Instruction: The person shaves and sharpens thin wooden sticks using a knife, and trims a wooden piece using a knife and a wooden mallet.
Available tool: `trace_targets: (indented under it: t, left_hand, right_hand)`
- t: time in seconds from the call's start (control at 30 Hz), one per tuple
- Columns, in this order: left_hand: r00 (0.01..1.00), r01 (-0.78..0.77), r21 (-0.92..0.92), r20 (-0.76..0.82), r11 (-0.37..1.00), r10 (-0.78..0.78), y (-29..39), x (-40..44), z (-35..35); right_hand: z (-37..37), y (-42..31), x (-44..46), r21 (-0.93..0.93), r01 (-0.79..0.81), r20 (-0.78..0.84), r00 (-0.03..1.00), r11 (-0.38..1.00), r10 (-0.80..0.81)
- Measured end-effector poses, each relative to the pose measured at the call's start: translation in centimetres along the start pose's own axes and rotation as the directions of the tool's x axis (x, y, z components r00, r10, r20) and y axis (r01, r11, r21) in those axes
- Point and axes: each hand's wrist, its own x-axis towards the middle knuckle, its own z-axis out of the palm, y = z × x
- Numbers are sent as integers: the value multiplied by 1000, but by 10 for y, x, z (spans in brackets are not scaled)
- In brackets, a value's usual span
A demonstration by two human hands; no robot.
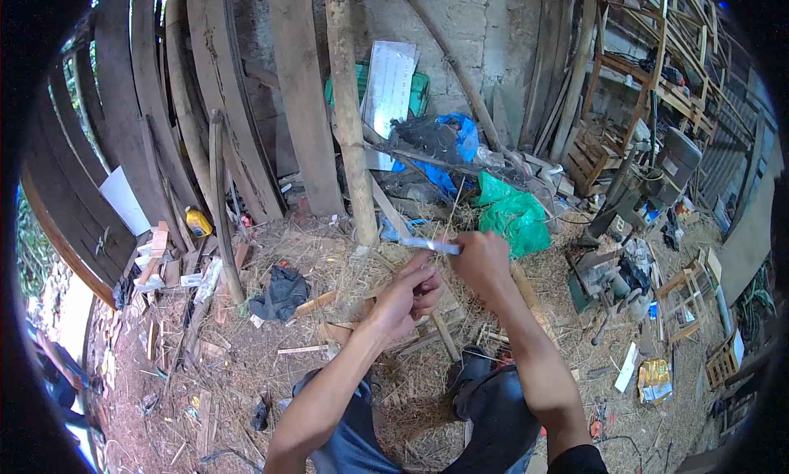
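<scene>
Head view: your right hand (483,260) grips a narrow, straight, pale strip (436,246), near level above the straw-littered ground (411,400); your left hand (403,301) is curled just below it, its hold impossible to tell. A wooden post (348,112) and green plastic bag (516,221) edge your working room beyond.

Right hand (483,262): gripping a pale flat strip (436,246), between 3 and 4 o'clock from the view's centre
Left hand (404,300): curling its fingers near the strip, at 6 o'clock
Green bag (516,219): lying crumpled at 3 o'clock
Black bag (281,293): slumping at 8 o'clock
Yellow bottle (198,223): resting at 9 o'clock
</scene>
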Motion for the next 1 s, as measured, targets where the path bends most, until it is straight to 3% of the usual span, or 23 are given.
trace_targets:
  t: [0.07,0.13,0.2,0.27,0.33,0.37,0.4,0.5,0.57,0.6,0.67,0.73,0.8,0.83,0.87,0.97,1.0]
  left_hand:
    - [1000,-7,35,-3,999,7,1,-2,1]
    - [1000,-20,68,-7,998,20,0,-3,1]
    - [999,-27,67,-38,997,30,-2,0,0]
    - [999,-21,40,-49,999,23,0,-1,2]
    - [998,-11,9,-60,1000,11,-2,-4,3]
    - [999,-10,22,-40,1000,11,-2,-4,4]
    - [1000,-13,36,-18,999,14,-1,-4,5]
    - [1000,6,43,-27,999,-5,-6,-1,1]
    - [999,-2,45,-42,999,4,-5,1,2]
    - [998,-1,43,-58,999,4,-5,0,2]
    - [1000,-4,67,-13,998,5,-5,-2,2]
    - [999,-30,95,36,995,26,-5,-2,2]
    - [1000,-2,42,27,999,1,-7,-1,1]
    - [1000,-1,44,26,999,0,-5,0,1]
    - [1000,6,47,3,999,-7,-3,0,2]
    - [999,-4,36,-41,999,5,-2,4,-1]
    - [997,-35,27,-64,999,36,-2,7,-3]
  right_hand:
    - [-6,9,5,22,-140,-67,988,990,142]
    - [-9,9,3,41,-118,-46,992,992,120]
    - [-6,3,-3,-7,141,26,990,990,-141]
    - [-5,-1,-3,4,131,14,991,991,-131]
    - [-9,5,2,10,-67,-70,995,998,68]
    - [-16,9,2,-7,-154,-38,987,988,154]
    - [-16,14,2,-9,-150,-41,988,989,149]
    - [-13,20,1,15,-99,-58,993,995,99]
    - [-13,10,-2,-51,108,86,991,993,-104]
    - [-13,11,0,-48,105,90,991,993,-100]
    - [-15,14,5,-9,-278,-41,960,961,277]
    - [-9,26,3,-23,-259,-59,965,966,257]
    - [-10,22,-3,55,172,36,984,984,-174]
    - [-20,9,-5,-4,207,82,975,978,-206]
    - [-18,8,-3,-2,200,82,976,980,-199]
    - [-7,9,-3,-45,-38,-27,999,998,37]
    - [-7,6,-3,-48,-34,-27,999,998,33]
